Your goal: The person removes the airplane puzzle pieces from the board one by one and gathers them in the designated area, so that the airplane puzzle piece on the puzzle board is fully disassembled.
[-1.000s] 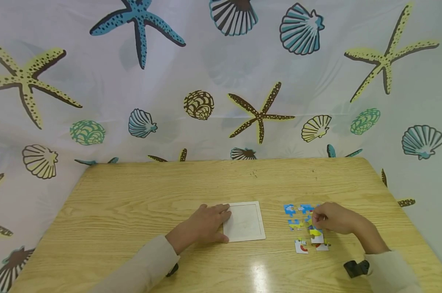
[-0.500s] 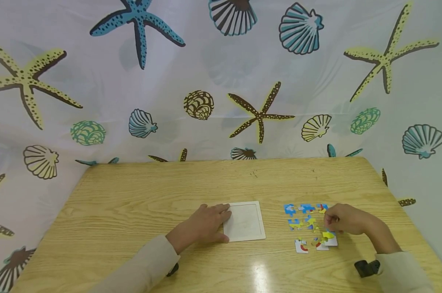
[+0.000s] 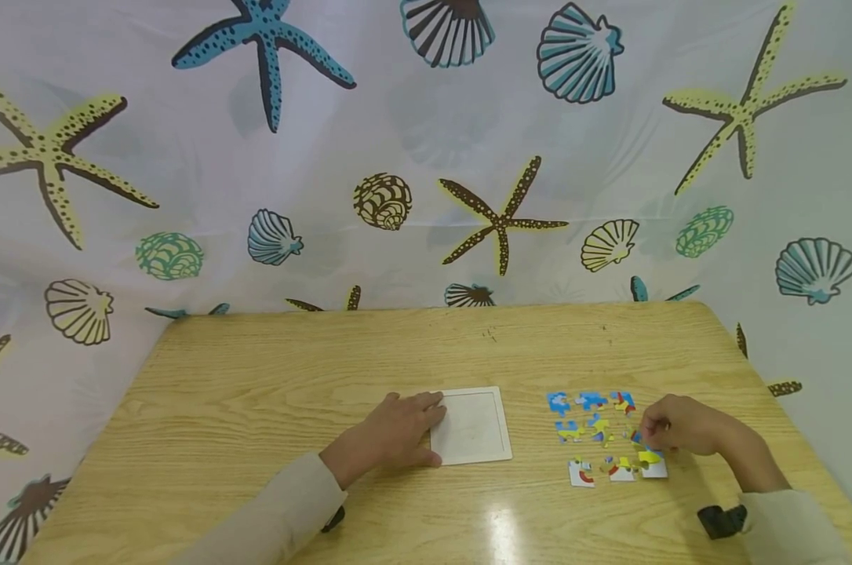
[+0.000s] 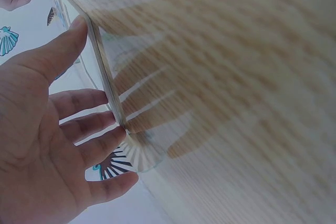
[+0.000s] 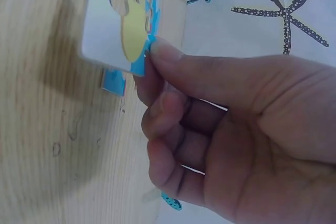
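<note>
My left hand (image 3: 401, 431) rests on the left edge of a flat, pale square puzzle tray (image 3: 471, 430). In the left wrist view its thumb and fingertips touch the edge of the tray, with the fingers loosely spread. At the right, my right hand (image 3: 687, 425) pinches a jigsaw puzzle piece (image 5: 106, 32), white with yellow and blue, by its blue corner between thumb and index finger. This piece appears tilted above the table in the right wrist view. Several other puzzle pieces (image 3: 590, 401) lie in loose rows left of that hand, blue, yellow, red and white.
The wooden table (image 3: 285, 369) carries the tray and pieces. A white cloth (image 3: 327, 173) printed with starfish and shells hangs behind its back edge and at both sides. A small black device (image 3: 722, 521) sits at the right wrist.
My right hand has moved to the right with the pinched puzzle piece, uncovering pieces it hid before. The left hand and the tray stay where they were.
</note>
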Available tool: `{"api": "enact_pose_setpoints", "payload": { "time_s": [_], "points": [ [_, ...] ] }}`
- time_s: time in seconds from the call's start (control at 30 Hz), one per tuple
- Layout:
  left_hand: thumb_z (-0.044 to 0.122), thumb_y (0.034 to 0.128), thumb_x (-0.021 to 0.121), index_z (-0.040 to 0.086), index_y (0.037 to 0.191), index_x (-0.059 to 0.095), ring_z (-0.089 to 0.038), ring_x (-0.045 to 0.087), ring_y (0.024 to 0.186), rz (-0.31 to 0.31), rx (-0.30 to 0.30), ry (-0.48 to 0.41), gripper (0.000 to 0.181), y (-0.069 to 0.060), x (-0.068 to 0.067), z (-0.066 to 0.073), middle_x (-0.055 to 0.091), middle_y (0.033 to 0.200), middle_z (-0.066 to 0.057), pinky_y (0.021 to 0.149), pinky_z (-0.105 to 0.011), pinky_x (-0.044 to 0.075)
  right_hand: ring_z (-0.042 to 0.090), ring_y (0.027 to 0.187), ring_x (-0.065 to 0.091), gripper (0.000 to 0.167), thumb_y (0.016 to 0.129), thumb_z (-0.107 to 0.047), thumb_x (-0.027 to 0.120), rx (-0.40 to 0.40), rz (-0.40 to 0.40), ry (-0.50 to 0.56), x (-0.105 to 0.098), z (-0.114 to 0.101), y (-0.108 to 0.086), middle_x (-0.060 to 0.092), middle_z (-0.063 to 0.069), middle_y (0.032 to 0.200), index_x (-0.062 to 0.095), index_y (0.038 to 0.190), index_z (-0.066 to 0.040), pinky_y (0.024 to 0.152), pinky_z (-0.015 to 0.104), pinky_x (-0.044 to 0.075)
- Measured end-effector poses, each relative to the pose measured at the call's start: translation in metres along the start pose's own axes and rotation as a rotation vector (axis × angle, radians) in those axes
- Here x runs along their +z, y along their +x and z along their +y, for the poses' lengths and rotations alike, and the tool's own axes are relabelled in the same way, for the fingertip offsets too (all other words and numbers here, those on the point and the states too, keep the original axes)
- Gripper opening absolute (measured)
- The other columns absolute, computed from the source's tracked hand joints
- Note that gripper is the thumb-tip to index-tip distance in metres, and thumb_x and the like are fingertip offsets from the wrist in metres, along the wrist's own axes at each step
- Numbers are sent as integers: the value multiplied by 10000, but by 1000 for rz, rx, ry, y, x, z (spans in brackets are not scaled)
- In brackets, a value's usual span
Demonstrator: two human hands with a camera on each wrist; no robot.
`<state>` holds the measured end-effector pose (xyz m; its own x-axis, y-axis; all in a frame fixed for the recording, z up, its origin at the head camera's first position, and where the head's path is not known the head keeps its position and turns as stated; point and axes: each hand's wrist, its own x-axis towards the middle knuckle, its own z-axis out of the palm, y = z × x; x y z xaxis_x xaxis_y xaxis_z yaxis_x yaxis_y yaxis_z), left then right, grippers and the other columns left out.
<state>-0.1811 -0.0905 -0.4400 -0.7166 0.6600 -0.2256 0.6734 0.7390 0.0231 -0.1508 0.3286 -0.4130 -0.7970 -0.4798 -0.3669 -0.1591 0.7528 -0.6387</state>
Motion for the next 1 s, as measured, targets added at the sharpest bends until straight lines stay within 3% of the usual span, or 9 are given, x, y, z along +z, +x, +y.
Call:
{"api": "enact_pose_setpoints", "payload": {
  "time_s": [0.6,1.0],
  "points": [
    [579,819,626,117,1380,479,-218,424,1357,-4,-1,1,742,-1,-2,0,432,1475,-65,999,-517,420,99,589,476,81,839,7,640,60,99,-26,8,8,1,584,-2,702,630,772,-39,538,242,419],
    [592,831,601,120,1391,473,-211,422,1359,5,13,15,744,-1,-2,-1,426,1481,-64,992,-509,428,102,634,520,68,798,-26,707,52,161,-65,8,10,3,639,-8,735,666,758,-63,574,245,437]
  ]
}}
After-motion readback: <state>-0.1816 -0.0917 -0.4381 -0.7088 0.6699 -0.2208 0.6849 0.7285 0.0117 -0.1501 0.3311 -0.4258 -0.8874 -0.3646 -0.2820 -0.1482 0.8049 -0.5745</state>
